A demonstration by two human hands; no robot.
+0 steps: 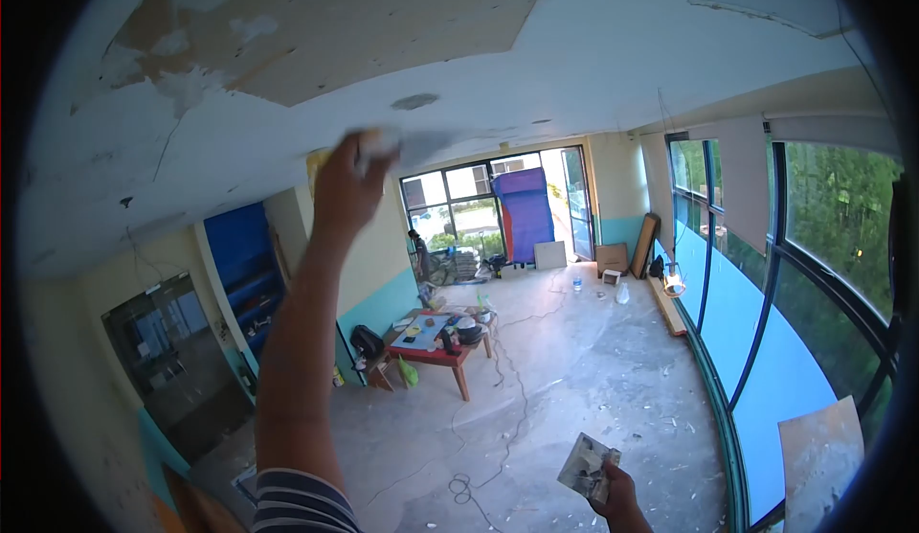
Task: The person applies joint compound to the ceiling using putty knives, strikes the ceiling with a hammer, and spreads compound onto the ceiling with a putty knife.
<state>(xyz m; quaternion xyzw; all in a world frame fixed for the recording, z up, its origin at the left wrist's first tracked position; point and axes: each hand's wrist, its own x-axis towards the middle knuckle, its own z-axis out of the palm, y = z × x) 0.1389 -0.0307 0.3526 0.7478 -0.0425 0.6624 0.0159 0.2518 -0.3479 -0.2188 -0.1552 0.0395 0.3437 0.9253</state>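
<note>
My left hand is raised close under the ceiling on an arm with a striped sleeve. Its fingers are closed round the pale handle of a putty knife, whose wide blade is smeared by motion and points right. Just above it, a grey patch marks the white ceiling. Lower down on the right, my right hand grips a small flat plate with whitish smears and dark marks on it. Whether the blade touches the ceiling I cannot tell.
A bare, unpainted board spans part of the ceiling. Below stands a red-edged table loaded with items. Cables and white debris lie over the floor. A lit lamp hangs by the right windows; a smeared board leans there.
</note>
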